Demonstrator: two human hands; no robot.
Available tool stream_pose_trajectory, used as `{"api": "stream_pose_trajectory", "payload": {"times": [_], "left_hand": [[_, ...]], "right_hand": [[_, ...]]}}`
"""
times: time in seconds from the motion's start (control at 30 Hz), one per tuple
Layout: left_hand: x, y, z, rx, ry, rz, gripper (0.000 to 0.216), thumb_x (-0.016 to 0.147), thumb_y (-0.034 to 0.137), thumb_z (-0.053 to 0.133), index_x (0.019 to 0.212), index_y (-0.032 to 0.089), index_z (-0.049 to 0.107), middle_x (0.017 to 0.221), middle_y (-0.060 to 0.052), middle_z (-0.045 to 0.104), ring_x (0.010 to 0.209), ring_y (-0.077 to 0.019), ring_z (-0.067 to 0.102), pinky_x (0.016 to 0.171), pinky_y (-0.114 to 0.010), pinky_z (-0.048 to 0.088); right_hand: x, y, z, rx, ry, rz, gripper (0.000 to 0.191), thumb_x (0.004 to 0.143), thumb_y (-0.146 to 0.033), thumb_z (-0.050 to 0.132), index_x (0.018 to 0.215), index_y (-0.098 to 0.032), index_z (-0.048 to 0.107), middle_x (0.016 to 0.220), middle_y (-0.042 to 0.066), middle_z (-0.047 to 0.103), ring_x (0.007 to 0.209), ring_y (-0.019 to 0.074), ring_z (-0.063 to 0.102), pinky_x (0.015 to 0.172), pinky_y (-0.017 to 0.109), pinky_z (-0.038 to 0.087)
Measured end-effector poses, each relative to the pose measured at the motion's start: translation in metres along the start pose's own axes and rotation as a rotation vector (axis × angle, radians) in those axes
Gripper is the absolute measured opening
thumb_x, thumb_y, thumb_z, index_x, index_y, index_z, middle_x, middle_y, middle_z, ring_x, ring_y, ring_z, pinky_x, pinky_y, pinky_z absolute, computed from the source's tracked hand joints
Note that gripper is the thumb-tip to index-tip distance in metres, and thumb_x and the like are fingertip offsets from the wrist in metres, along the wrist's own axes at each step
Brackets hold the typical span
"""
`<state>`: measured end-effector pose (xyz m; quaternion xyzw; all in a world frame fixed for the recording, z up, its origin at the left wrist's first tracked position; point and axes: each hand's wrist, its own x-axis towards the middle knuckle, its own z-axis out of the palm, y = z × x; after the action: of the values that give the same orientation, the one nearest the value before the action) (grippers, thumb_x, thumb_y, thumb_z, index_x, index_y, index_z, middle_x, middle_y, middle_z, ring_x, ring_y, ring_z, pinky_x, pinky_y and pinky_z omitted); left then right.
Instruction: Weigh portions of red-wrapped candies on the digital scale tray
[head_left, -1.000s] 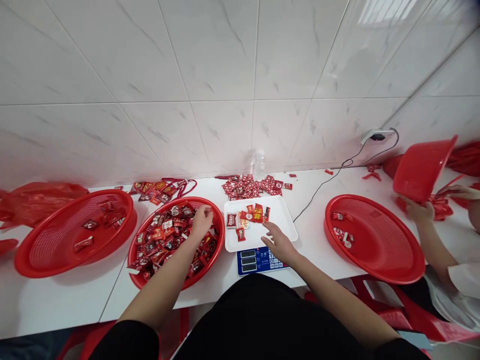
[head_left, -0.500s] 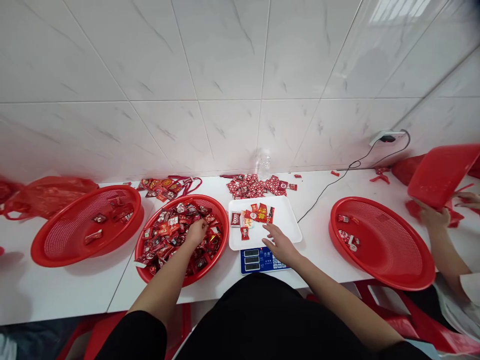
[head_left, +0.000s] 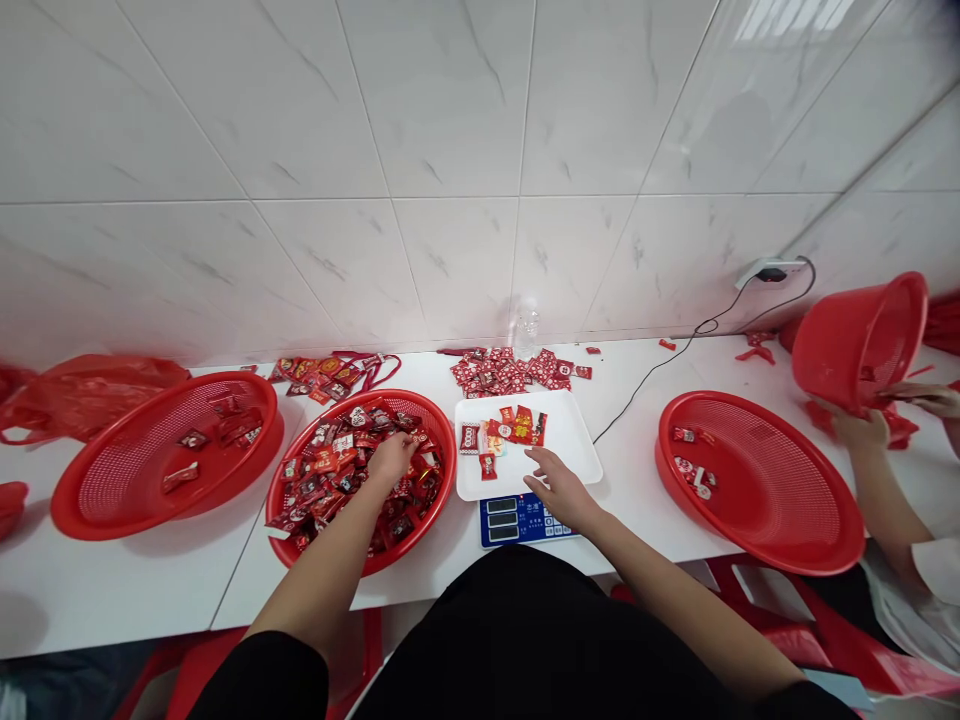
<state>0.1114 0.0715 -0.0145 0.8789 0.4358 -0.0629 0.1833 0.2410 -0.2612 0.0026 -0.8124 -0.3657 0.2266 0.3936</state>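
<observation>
My left hand [head_left: 391,460] reaches into a round red plastic basket [head_left: 280,522] heaped with red wrapped candies [head_left: 341,460]. Its fingertips are closed on a small red wrapped candy [head_left: 421,438] near the basket's right side. My right hand [head_left: 559,488] hovers at the right front of a white tray [head_left: 574,435], fingers apart and holding nothing. Several red packets [head_left: 517,427] lie on the tray's left half. The tray sits on a scale with a blue panel [head_left: 499,522]; its display digits are too small to read.
Red baskets with a few packets stand at left [head_left: 127,500] and right [head_left: 780,480]. Against the wall are small red packets [head_left: 510,375] and a clear plastic bottle [head_left: 526,328]. A black cord [head_left: 652,378] runs to a socket. At right, a co-worker's hands hold a red tub [head_left: 840,345].
My left hand has shifted slightly within the candies, its fingers reaching a little further right. My right hand is nearly still. The co-worker's red tub has moved lower and turned its opening into view.
</observation>
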Motion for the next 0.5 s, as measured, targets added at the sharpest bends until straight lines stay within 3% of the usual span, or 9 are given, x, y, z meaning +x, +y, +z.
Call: {"api": "stream_pose_trajectory", "payload": {"times": [0.1, 0.2, 0.3, 0.4, 0.5], "left_hand": [[0.002, 0.01, -0.014, -0.179, 0.17, -0.006, 0.032, 0.085, 0.046, 0.045, 0.092, 0.021, 0.064, 0.085, -0.006, 0.069, 0.076, -0.0207, 0.061, 0.065, -0.027, 0.041], [-0.003, 0.036, -0.025, -0.374, 0.272, 0.097, 0.032, 0.085, 0.046, 0.046, 0.09, 0.019, 0.063, 0.082, -0.004, 0.068, 0.073, -0.0176, 0.06, 0.066, -0.026, 0.041], [-0.014, 0.078, -0.021, -0.499, 0.227, 0.185, 0.033, 0.085, 0.045, 0.046, 0.091, 0.017, 0.063, 0.079, -0.003, 0.067, 0.069, -0.0163, 0.059, 0.064, -0.026, 0.042], [-0.027, 0.122, -0.003, -0.536, 0.133, 0.274, 0.034, 0.086, 0.045, 0.044, 0.091, 0.018, 0.063, 0.077, -0.003, 0.067, 0.068, -0.0164, 0.059, 0.062, -0.026, 0.042], [-0.035, 0.151, 0.012, -0.521, 0.038, 0.35, 0.036, 0.088, 0.049, 0.042, 0.092, 0.021, 0.063, 0.067, -0.001, 0.065, 0.062, -0.0158, 0.059, 0.061, -0.026, 0.041]], "right_hand": [[0.0, 0.004, 0.0, -0.013, 0.008, -0.009, 0.046, 0.09, -0.04, 0.045, 0.134, -0.029, 0.041, 0.141, 0.008, 0.039, 0.096, 0.017, 0.062, 0.086, 0.039, 0.052], [0.002, 0.007, 0.002, -0.022, 0.009, -0.004, 0.046, 0.09, -0.039, 0.046, 0.134, -0.028, 0.042, 0.14, 0.008, 0.039, 0.095, 0.0172, 0.062, 0.086, 0.04, 0.052], [0.005, 0.008, 0.004, -0.026, 0.01, 0.008, 0.046, 0.089, -0.038, 0.047, 0.133, -0.029, 0.043, 0.14, 0.008, 0.04, 0.096, 0.0176, 0.062, 0.086, 0.04, 0.052], [0.008, 0.008, 0.006, -0.04, 0.006, 0.006, 0.046, 0.089, -0.037, 0.048, 0.134, -0.028, 0.043, 0.141, 0.009, 0.04, 0.095, 0.0177, 0.062, 0.088, 0.041, 0.051], [0.011, 0.01, 0.006, -0.076, 0.007, -0.007, 0.046, 0.09, -0.036, 0.047, 0.135, -0.027, 0.043, 0.141, 0.009, 0.04, 0.102, 0.0193, 0.06, 0.093, 0.042, 0.048]]}}
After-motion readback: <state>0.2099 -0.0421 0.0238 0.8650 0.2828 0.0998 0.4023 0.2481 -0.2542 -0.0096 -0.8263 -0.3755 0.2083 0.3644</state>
